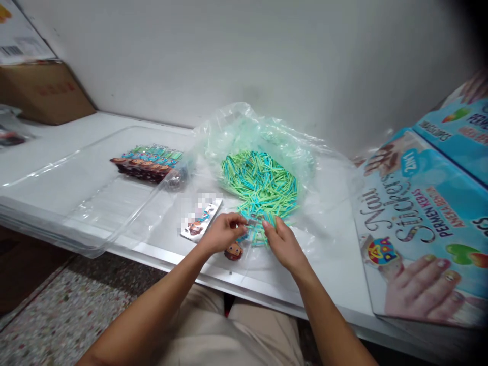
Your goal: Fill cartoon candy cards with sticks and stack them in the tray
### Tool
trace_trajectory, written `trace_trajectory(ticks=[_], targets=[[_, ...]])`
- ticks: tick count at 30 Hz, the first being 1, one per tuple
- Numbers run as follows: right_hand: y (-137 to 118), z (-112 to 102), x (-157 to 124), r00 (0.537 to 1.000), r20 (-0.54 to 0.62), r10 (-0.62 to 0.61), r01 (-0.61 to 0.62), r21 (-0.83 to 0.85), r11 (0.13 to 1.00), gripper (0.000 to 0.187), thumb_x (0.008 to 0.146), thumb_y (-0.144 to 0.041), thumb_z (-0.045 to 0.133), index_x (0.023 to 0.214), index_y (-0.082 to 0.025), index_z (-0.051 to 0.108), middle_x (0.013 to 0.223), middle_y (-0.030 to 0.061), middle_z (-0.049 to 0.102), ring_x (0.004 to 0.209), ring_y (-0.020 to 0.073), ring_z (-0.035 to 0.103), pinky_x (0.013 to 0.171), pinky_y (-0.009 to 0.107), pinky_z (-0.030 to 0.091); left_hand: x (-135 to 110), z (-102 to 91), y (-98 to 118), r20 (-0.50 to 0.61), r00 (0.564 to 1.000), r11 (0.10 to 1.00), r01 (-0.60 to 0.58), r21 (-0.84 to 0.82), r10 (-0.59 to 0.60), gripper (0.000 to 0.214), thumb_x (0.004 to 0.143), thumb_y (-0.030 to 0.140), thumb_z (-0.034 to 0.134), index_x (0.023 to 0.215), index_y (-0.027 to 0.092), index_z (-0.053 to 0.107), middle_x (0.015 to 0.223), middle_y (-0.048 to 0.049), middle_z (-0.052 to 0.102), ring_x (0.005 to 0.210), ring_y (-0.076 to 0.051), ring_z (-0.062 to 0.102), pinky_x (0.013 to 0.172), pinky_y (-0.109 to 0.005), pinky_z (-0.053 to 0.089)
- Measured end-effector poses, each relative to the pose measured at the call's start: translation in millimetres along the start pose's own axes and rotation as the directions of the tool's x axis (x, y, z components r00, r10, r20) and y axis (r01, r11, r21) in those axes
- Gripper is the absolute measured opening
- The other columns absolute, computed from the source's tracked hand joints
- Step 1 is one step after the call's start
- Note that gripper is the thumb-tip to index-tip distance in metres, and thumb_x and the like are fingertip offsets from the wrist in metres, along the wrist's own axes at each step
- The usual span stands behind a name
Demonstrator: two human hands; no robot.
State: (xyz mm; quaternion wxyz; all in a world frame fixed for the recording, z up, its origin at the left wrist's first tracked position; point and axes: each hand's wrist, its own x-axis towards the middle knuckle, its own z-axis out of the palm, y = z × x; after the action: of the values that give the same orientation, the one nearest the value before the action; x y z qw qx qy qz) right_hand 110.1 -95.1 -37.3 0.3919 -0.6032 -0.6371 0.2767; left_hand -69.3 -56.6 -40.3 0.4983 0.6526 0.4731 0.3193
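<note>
Clasping slim green and blue sticks (270, 219), the right hand (285, 243) faces the left hand (224, 234), which pinches a clear cartoon packet (233, 251).

pouch (233, 251): small, brown cartoon face at the end nearest us; we hold it aslant | sticks (261, 178): thin, green and blue; most heaped loose in a clear bag (244, 122), a bunch in our grip

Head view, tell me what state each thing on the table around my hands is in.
Clear plastic tray: open, partly filled
Cartoon-printed packets: lined up in the tray
Green and blue sticks: loosely heaped
Clear plastic bag: open, sticks spilling out
White printed card: lying flat
Brown cartoon packet: held by the left hand
Right hand: closed on a few sticks
</note>
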Motion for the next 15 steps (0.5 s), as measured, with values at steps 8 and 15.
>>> trace_trajectory(ticks=[8, 15], targets=[[-20, -5, -18, 0.990, 0.127, -0.067, 0.069, -0.012, 0.998, 0.024, 0.094, -0.037, 0.041, 0.075, -0.022, 0.042, 0.069, -0.0025, 0.053, 0.064, 0.0144, 0.049, 0.060, 0.027, 0.038, -39, 7.4, 17, 0.120, 0.992, 0.963, 0.056, -0.264, -0.025, 0.028, 0.070, 0.032, 0.071, 0.091, 0.014, 0.067, 0.080, -0.0038, 0.067, 0.070, -0.014, 0.060, 0.066, -0.026, 0.048], [-49, -24, -27, 0.976, 0.170, -0.134, 0.129, 0.043, 0.991, 0.021, 0.097, -0.034, 0.039, 0.081, -0.022, 0.045, 0.070, -0.0029, 0.053, 0.063, 0.0128, 0.049, 0.058, 0.024, 0.039, -39, -0.4, 33, 0.136, 0.990, 0.971, 0.009, -0.239, 0.024, 0.023, 0.076, 0.035, 0.068, 0.077, 0.013, 0.075, 0.076, -0.0064, 0.072, 0.075, -0.018, 0.063, 0.074, -0.028, 0.046]])
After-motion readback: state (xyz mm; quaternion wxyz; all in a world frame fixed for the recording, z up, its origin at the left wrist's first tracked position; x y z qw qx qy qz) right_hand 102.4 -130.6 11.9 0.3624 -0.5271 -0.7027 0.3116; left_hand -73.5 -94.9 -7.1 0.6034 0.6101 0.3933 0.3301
